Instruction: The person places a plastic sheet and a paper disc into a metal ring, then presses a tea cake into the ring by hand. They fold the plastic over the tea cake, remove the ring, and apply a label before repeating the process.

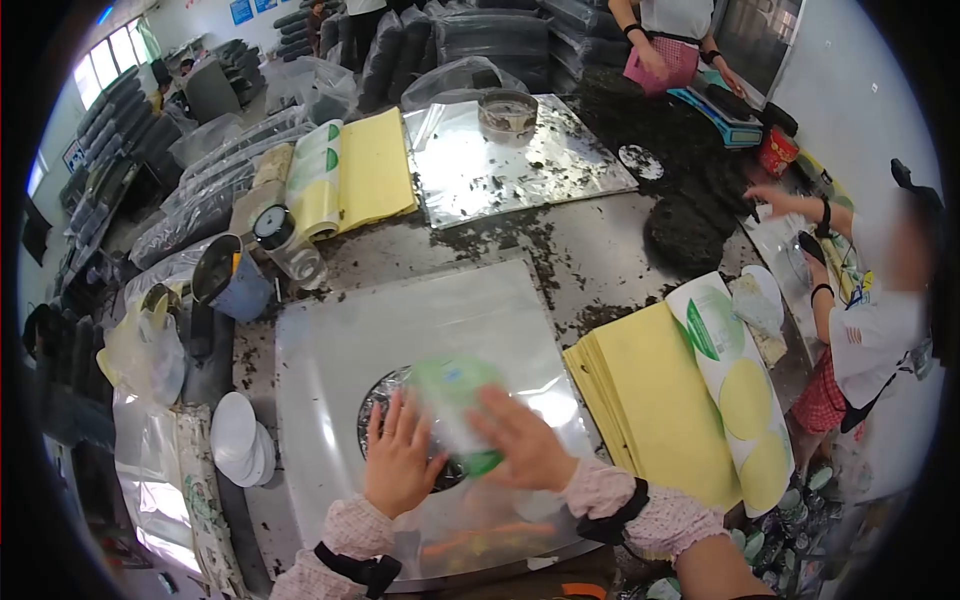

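Observation:
A dark round disc (372, 412) in clear, shiny wrap lies on the metal sheet (330, 330) before me. My left hand (400, 460) rests over the disc, fingers stretched and spread. Above the disc is a round green-and-white label (455, 385), blurred by motion and covering part of it. My right hand (525, 440) is at the label's right edge, with its fingers over that edge. The fingertips are smeared, but the label appears held there. Both wrists wear pink sleeves and black bands.
Yellow paper sheets (650, 390) and printed label sheets (735, 390) lie right. White discs (238, 440), a blue cup (232, 280) and a jar (290, 245) stand left. Behind are a second metal sheet (460, 180), a ring (507, 112) and dark flakes (620, 130). Co-workers' hands (785, 205) work at right.

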The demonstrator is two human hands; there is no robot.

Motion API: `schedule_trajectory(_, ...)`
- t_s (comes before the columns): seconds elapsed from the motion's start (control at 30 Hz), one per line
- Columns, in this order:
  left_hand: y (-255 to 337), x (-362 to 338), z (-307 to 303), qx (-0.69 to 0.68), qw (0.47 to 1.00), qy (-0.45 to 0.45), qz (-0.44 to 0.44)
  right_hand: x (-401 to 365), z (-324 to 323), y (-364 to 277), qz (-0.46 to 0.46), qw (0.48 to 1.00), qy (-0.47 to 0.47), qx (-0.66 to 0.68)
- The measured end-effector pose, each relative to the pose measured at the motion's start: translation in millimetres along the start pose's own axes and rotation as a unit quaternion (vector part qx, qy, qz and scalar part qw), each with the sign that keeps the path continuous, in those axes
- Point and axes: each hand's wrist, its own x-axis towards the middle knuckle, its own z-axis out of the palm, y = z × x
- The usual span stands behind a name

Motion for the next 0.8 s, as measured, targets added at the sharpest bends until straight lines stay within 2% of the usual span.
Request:
schedule_trajectory(0.03,-7,-5,8,-0.072,0.997,-0.001,0.008,15,6,-11,-0.038,0.999,-0.02,0.017)
schedule_trajectory(0.13,-13,-13,12,-0.053,0.997,0.033,0.042,27,9,-21,-0.044,0.99,-0.133,-0.029)
schedule_trajectory(0.17,-15,-17,18,-0.054,0.997,0.043,0.043,30,-1,-27,-0.037,0.98,-0.17,-0.099)
schedule_trajectory(0.2,-15,-15,20,-0.057,0.996,0.057,0.043,39,-4,-27,-0.03,0.986,-0.155,-0.052)
schedule_trajectory(0.27,-13,-12,16,-0.188,0.981,0.04,0.018,48,-5,-27,-0.006,0.991,-0.127,0.049)
schedule_trajectory(0.3,-11,-13,13,-0.253,0.967,0.026,0.007,56,4,-23,0.05,0.975,-0.118,0.181)
schedule_trajectory(0.37,-9,-10,13,-0.281,0.959,0.031,-0.005,76,31,-7,0.153,0.887,-0.087,0.427)
schedule_trajectory(0.4,-10,-9,11,-0.293,0.955,0.036,-0.012,76,37,-9,0.108,0.929,-0.103,0.338)
schedule_trajectory(0.43,-12,-8,4,-0.417,0.903,0.047,-0.09,73,44,-12,0.06,0.96,-0.121,0.244)
schedule_trajectory(0.5,-20,-7,-13,-0.634,0.733,0.069,-0.236,74,48,-17,-0.02,0.985,-0.143,0.09)
schedule_trajectory(0.53,-28,-14,-11,-0.67,0.693,0.242,-0.11,76,49,-24,-0.038,0.987,-0.152,0.031)
schedule_trajectory(0.57,-35,-9,-8,-0.56,0.803,0.198,-0.05,78,51,-32,-0.054,0.985,-0.161,-0.027)
schedule_trajectory(0.6,-35,2,-18,-0.435,0.888,0.146,0.007,79,54,-36,-0.067,0.979,-0.173,-0.083)
schedule_trajectory(0.63,-33,13,-28,-0.302,0.947,0.09,0.062,80,58,-34,-0.031,0.961,-0.262,-0.078)
schedule_trajectory(0.67,-29,19,-34,-0.164,0.98,0.029,0.113,77,64,-31,-0.012,0.95,-0.305,-0.068)
schedule_trajectory(0.7,-26,21,-34,-0.021,0.986,-0.033,0.163,75,69,-29,-0.002,0.945,-0.323,-0.058)
schedule_trajectory(0.8,-26,35,-7,-0.017,0.987,-0.076,0.14,66,80,-20,0.011,0.943,-0.33,-0.035)
